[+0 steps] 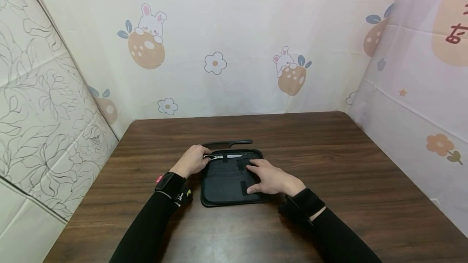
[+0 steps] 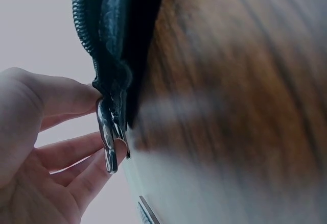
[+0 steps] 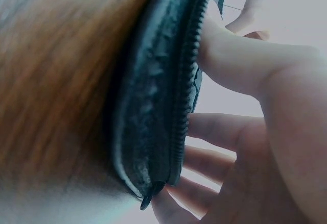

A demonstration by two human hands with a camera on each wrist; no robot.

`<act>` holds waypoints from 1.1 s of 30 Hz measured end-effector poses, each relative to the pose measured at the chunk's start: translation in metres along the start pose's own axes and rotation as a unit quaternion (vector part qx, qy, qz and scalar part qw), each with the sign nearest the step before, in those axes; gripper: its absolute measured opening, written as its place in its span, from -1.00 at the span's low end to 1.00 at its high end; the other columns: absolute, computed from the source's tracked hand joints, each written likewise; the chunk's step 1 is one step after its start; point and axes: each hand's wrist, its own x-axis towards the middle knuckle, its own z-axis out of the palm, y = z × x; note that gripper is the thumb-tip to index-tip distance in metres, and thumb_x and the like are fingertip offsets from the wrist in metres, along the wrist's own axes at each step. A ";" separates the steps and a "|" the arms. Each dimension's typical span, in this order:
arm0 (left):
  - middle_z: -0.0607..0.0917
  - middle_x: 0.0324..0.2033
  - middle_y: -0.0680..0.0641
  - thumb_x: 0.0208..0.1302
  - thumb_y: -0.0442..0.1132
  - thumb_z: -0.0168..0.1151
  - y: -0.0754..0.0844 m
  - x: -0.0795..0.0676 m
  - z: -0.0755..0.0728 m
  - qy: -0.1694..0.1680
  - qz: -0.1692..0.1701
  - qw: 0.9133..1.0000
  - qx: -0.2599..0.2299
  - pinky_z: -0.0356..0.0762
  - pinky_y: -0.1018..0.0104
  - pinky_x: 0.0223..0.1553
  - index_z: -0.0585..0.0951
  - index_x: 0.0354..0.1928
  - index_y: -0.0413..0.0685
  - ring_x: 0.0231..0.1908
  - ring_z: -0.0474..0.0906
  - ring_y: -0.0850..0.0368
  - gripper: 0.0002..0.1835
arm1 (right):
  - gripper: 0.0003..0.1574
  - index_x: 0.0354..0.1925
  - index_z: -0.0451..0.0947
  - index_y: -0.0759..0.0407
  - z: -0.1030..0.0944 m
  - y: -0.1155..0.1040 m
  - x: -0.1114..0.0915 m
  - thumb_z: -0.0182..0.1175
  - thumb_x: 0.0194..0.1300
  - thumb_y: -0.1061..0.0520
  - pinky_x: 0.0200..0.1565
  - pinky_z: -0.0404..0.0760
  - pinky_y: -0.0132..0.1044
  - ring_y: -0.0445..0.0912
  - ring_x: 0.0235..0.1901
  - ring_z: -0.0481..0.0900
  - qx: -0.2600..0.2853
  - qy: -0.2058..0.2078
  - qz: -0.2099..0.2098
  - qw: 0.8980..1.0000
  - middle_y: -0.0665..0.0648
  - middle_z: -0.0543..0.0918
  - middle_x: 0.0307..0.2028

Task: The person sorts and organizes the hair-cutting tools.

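Note:
A black zippered case (image 1: pixel 223 190) lies flat and unfolded on the table. Scissors (image 1: pixel 234 156) lie along its far edge, their silver blades under a dark strap and their finger rings sticking out past the left side. My left hand (image 1: pixel 193 160) pinches those rings; in the left wrist view, thumb and fingers are at the metal rings (image 2: pixel 106 132) beside the zip edge. On the case's right part rests my right hand (image 1: pixel 272 177), fingers spread over the dark straps. The right wrist view shows its thumb and fingers along the zip teeth (image 3: pixel 190 81).
Just beyond the case lies a black comb (image 1: pixel 237 142), its left end close behind my left hand. Brown wood-grain table (image 1: pixel 329 153) surrounds the case. Printed cloth (image 1: pixel 237 88) hangs at the back and both sides.

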 end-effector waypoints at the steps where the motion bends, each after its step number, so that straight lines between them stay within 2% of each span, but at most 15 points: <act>1: 0.69 0.05 -0.21 0.40 -0.32 0.29 0.000 0.000 0.000 -0.001 -0.001 1.000 0.000 0.49 -0.05 0.18 0.70 0.13 -0.21 0.15 0.56 -0.17 -0.69 | 0.01 0.50 0.31 0.13 0.000 0.000 0.000 0.39 0.28 -0.26 0.31 0.33 0.24 0.14 0.53 0.05 -0.001 -0.001 0.001 1.000 0.19 0.14 0.55; 9: 0.69 0.05 -0.21 0.39 -0.31 0.30 0.002 0.000 -0.001 0.003 0.000 1.000 0.009 0.49 -0.06 0.18 0.71 0.12 -0.21 0.15 0.56 -0.17 -0.70 | 0.01 0.51 0.30 0.13 0.000 0.000 0.000 0.38 0.28 -0.27 0.29 0.31 0.30 0.15 0.53 0.05 -0.007 -0.001 -0.001 1.000 0.20 0.15 0.55; 21: 0.70 0.06 -0.21 0.39 -0.32 0.30 0.003 0.002 -0.001 -0.002 0.004 1.000 0.011 0.49 -0.04 0.20 0.71 0.11 -0.21 0.16 0.57 -0.16 -0.71 | 0.01 0.50 0.31 0.15 0.000 -0.001 0.000 0.38 0.28 -0.26 0.32 0.34 0.19 0.14 0.52 0.07 -0.002 0.001 -0.003 1.000 0.20 0.15 0.54; 33: 0.70 0.06 -0.19 0.40 -0.35 0.28 0.004 0.002 0.001 -0.003 0.004 1.000 0.003 0.55 0.00 0.12 0.70 0.12 -0.22 0.10 0.62 -0.13 -0.71 | 0.02 0.51 0.29 0.18 -0.001 0.000 -0.001 0.37 0.29 -0.25 0.29 0.28 0.35 0.18 0.53 0.03 0.000 -0.005 -0.009 1.000 0.22 0.13 0.55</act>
